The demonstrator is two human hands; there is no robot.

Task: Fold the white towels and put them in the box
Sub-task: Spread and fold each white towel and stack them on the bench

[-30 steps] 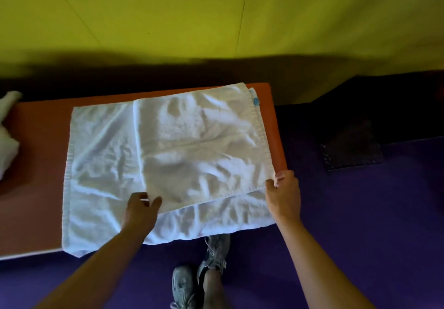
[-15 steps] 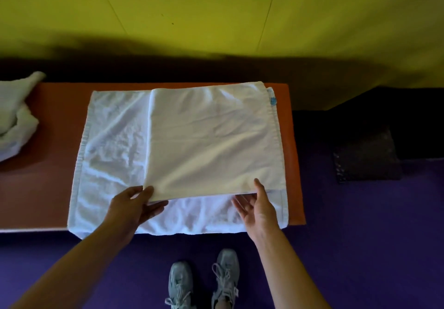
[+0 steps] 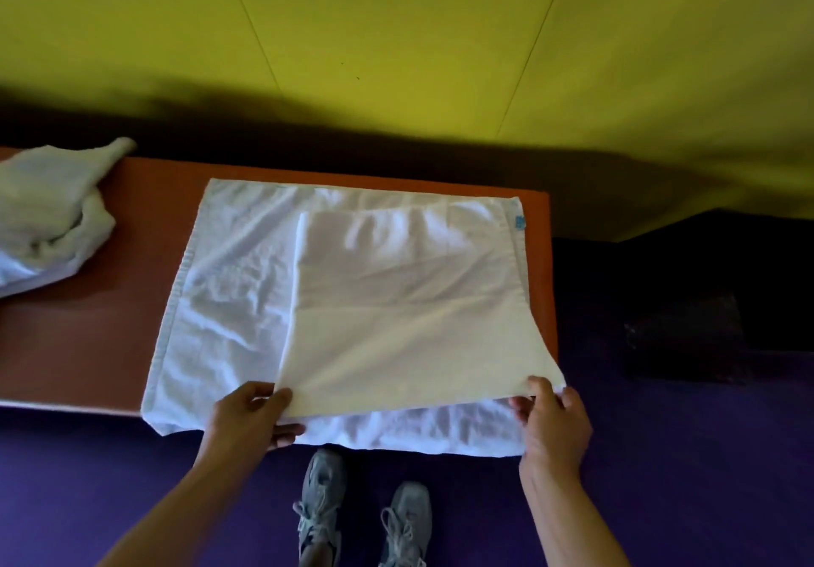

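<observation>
At the upper left of the frame I see a crumpled white towel [image 3: 48, 214] on the orange bench [image 3: 101, 346]. Centre frame, the white towel being folded [image 3: 229, 302] lies spread on that bench, its folded-over flap [image 3: 409, 324] covering the right part. My left hand [image 3: 246, 416] pinches the flap's lower left corner, thumb on top. Below centre are grey sneakers [image 3: 365, 518] on purple floor [image 3: 687, 478]. My right hand [image 3: 555, 425] grips the flap's lower right corner, fingers curled around the edge
</observation>
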